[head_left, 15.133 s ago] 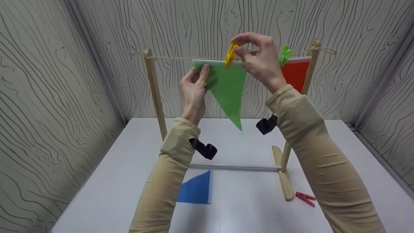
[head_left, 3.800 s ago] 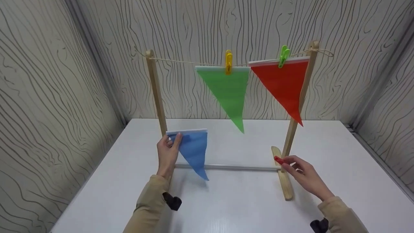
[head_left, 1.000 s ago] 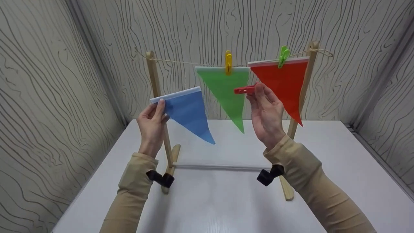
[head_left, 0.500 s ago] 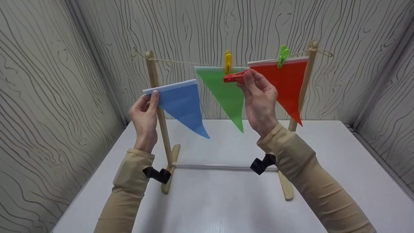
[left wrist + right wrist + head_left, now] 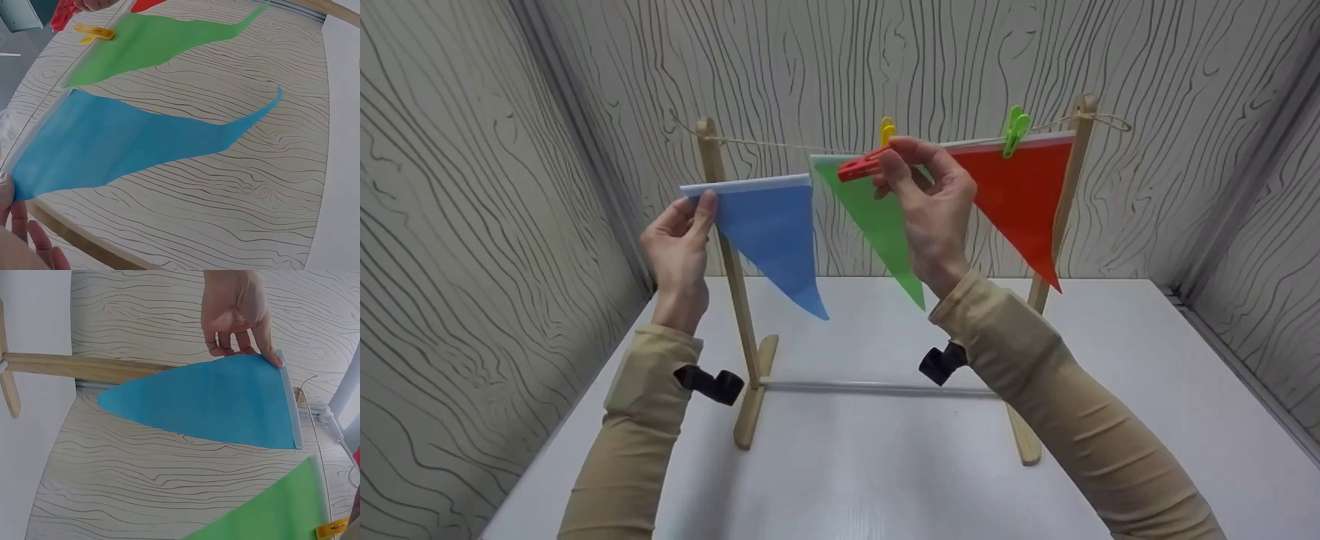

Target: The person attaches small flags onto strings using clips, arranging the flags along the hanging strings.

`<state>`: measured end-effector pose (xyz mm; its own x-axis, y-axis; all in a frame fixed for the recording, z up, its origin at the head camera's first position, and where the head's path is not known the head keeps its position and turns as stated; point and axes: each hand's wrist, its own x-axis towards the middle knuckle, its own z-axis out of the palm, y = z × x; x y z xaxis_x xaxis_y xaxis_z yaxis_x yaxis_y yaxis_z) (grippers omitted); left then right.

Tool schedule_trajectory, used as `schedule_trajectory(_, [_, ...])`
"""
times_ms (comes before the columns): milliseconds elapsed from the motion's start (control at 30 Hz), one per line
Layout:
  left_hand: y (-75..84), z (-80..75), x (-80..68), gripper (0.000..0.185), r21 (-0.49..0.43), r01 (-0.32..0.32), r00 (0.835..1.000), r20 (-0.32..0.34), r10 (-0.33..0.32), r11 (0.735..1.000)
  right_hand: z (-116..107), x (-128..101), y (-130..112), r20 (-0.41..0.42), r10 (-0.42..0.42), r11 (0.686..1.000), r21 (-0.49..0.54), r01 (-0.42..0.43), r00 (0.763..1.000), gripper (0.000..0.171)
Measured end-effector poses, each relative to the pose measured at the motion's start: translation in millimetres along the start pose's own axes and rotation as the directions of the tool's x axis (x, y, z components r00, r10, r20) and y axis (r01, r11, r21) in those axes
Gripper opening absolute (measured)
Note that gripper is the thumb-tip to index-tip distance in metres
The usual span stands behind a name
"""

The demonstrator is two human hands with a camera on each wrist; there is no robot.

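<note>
My left hand (image 5: 679, 244) pinches the blue pennant (image 5: 769, 229) by its upper left corner, now lifted almost level with the string (image 5: 780, 142) beside the left wooden post (image 5: 727, 247). My right hand (image 5: 930, 199) has carried the red clothespin (image 5: 861, 165), gripped between thumb and fingers, leftward past the green pennant (image 5: 877, 217); flag and peg look nearly ready to meet the line.

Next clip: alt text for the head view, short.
A left hand holds a blue flag up near a string while the right hand pinches a red peg. Green and red flags hang pegged.
</note>
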<state>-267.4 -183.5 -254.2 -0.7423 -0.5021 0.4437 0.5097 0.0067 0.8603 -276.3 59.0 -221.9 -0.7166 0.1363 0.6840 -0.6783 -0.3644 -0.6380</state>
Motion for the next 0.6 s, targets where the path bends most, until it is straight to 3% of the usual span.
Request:
schedule_trajectory(267, [3.0,-2.5,12.4,0.021,-0.001,0.013,1.0,0.007,-0.013,1.0,15,12,3,0.117,-0.062,0.983,-0.166,0.081,0.991,0.025])
schedule_trajectory(433, [3.2,-1.1,16.4,0.022,0.009,0.026,1.0,0.011,-0.026,1.0,28,20,3,0.142,-0.032,0.966,-0.251,0.067,0.989,0.027])
schedule_trajectory(600, [4.0,1.1,20.1,0.014,-0.003,0.015,1.0,0.006,-0.015,1.0,41,27,3,0.151,-0.007,0.967,-0.252,0.045,0.989,0.027])
